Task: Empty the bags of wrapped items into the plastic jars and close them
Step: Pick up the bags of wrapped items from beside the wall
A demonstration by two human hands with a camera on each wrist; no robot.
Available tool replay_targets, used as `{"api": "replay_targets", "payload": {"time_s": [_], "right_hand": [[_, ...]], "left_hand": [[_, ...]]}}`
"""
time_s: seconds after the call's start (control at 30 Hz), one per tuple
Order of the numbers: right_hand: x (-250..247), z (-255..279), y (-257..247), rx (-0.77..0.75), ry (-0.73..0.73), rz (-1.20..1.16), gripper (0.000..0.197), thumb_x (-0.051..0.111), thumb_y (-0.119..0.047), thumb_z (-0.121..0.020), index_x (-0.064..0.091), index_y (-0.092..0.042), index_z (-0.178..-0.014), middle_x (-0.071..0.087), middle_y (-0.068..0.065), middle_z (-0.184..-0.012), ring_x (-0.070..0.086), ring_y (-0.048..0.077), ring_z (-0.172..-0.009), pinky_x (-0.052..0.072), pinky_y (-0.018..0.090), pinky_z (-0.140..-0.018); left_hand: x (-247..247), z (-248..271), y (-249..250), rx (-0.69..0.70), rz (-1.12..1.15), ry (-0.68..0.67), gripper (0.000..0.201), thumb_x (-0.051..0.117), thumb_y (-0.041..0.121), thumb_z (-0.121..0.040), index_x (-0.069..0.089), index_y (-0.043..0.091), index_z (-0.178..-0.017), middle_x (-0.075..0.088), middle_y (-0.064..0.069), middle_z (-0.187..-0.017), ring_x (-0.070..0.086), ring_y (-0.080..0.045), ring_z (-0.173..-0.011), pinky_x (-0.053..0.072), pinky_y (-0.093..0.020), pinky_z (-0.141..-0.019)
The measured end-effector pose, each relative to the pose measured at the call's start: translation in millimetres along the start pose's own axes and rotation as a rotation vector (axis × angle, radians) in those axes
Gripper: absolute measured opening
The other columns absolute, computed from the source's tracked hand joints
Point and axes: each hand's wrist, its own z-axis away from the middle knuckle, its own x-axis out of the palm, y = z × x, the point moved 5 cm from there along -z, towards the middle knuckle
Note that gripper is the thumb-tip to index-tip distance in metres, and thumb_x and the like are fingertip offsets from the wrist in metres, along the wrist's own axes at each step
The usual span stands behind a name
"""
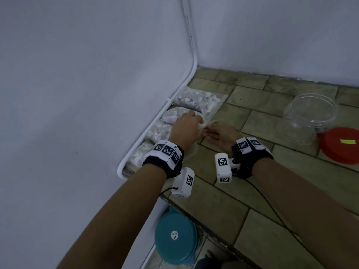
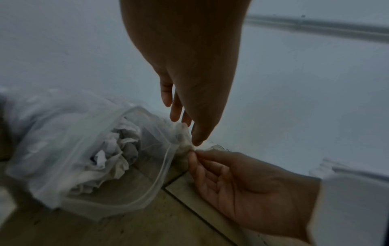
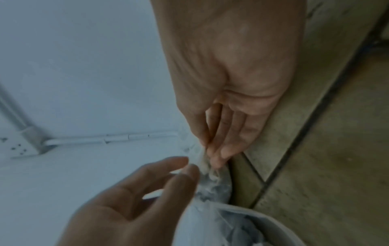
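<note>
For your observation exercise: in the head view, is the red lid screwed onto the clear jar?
No. The red lid lies flat on the tiled floor beside the clear jar, whose mouth is open.

You're working in dim, bluish, even light; shadows are faint. Both wrist views are soft and grainy, blurriest near the zip bag (image 2: 84, 149), bowing at the edges.
</note>
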Motion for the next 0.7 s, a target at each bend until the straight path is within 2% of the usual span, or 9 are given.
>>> {"api": "replay_targets", "payload": {"time_s": [0.13, 0.2, 0.27, 0.33, 0.43, 0.53, 0.6, 0.67, 0.7], "right_hand": [[-2.1, -1.9, -1.5, 0.035, 0.011, -0.027, 0.014, 0.053, -0.010, -0.094, 0.060, -0.009, -0.082, 0.062, 0.004, -0.075, 0.061, 0.012, -0.069, 0.050, 0.020, -0.061], [-1.3, -2.5, -2.0, 0.038, 0.019, 0.000, 0.013, 0.055, -0.011, -0.092, 0.060, -0.010, -0.080, 0.061, 0.004, -0.076, 0.060, 0.012, -0.069, 0.049, 0.021, -0.064], [-0.6, -3.8, -2.3, 0.043, 0.031, 0.023, 0.013, 0.057, -0.011, -0.091, 0.060, -0.010, -0.079, 0.061, 0.004, -0.075, 0.060, 0.012, -0.068, 0.051, 0.019, -0.059], [-0.8, -5.0, -2.2, 0.046, 0.031, 0.040, 0.011, 0.058, -0.012, -0.091, 0.061, -0.010, -0.081, 0.062, 0.004, -0.075, 0.061, 0.012, -0.067, 0.052, 0.017, -0.053], [-2.0, -7.6, -1.0, 0.024, 0.003, 0.058, 0.008, 0.059, -0.011, -0.091, 0.063, -0.009, -0.085, 0.063, 0.005, -0.077, 0.063, 0.012, -0.067, 0.053, 0.016, -0.053], [-2.2, -6.9, 0.0, -0.009, -0.028, 0.062, 0.008, 0.059, -0.012, -0.091, 0.064, -0.008, -0.087, 0.063, 0.005, -0.078, 0.064, 0.012, -0.069, 0.053, 0.017, -0.058], [-2.6, -6.0, 0.1, -0.024, -0.041, 0.061, 0.008, 0.058, -0.012, -0.092, 0.063, -0.008, -0.087, 0.063, 0.005, -0.078, 0.064, 0.010, -0.067, 0.053, 0.016, -0.058], [-2.6, -5.8, 0.0, -0.035, -0.050, 0.067, 0.008, 0.057, -0.011, -0.092, 0.061, -0.009, -0.086, 0.063, 0.005, -0.078, 0.065, 0.009, -0.064, 0.053, 0.015, -0.057], [-2.4, -5.8, -0.1, -0.040, -0.054, 0.072, 0.009, 0.056, -0.010, -0.093, 0.061, -0.009, -0.086, 0.063, 0.006, -0.078, 0.065, 0.008, -0.064, 0.053, 0.015, -0.057]], "left_hand": [[6.2, -3.0, 0.3, -0.019, -0.069, 0.017, 0.032, 0.059, 0.029, -0.091, 0.061, 0.012, -0.118, 0.052, -0.010, -0.119, 0.053, -0.030, -0.110, 0.043, -0.041, -0.088], [6.5, -5.2, 0.7, -0.010, -0.112, 0.034, 0.026, 0.057, 0.029, -0.093, 0.065, 0.011, -0.110, 0.057, -0.010, -0.113, 0.055, -0.030, -0.106, 0.044, -0.039, -0.085], [3.7, -5.7, 0.7, -0.012, -0.128, 0.057, 0.025, 0.056, 0.032, -0.095, 0.071, 0.013, -0.102, 0.062, -0.009, -0.104, 0.060, -0.028, -0.100, 0.046, -0.036, -0.079], [0.2, -5.4, -3.5, -0.066, -0.018, 0.048, 0.026, 0.059, 0.032, -0.093, 0.075, 0.012, -0.097, 0.068, -0.009, -0.097, 0.064, -0.026, -0.093, 0.050, -0.036, -0.077], [-0.4, -5.4, -11.2, -0.129, 0.162, -0.009, 0.022, 0.064, 0.024, -0.088, 0.076, 0.007, -0.084, 0.072, -0.012, -0.080, 0.067, -0.025, -0.076, 0.056, -0.040, -0.069], [1.6, -6.7, -15.1, -0.168, 0.210, -0.036, 0.029, 0.063, 0.022, -0.086, 0.070, 0.002, -0.066, 0.065, -0.013, -0.059, 0.061, -0.023, -0.057, 0.052, -0.040, -0.057], [1.4, -6.9, -17.0, -0.183, 0.219, -0.028, 0.042, 0.062, 0.021, -0.086, 0.053, 0.008, -0.048, 0.050, -0.004, -0.045, 0.048, -0.016, -0.045, 0.042, -0.031, -0.049], [-0.6, -6.2, -17.8, -0.193, 0.243, -0.007, 0.049, 0.060, 0.018, -0.085, 0.037, 0.014, -0.042, 0.041, -0.002, -0.042, 0.041, -0.014, -0.042, 0.036, -0.028, -0.047], [-1.2, -5.9, -17.9, -0.197, 0.244, -0.011, 0.048, 0.059, 0.018, -0.085, 0.038, 0.013, -0.042, 0.044, -0.004, -0.043, 0.043, -0.016, -0.043, 0.037, -0.028, -0.047]]}}
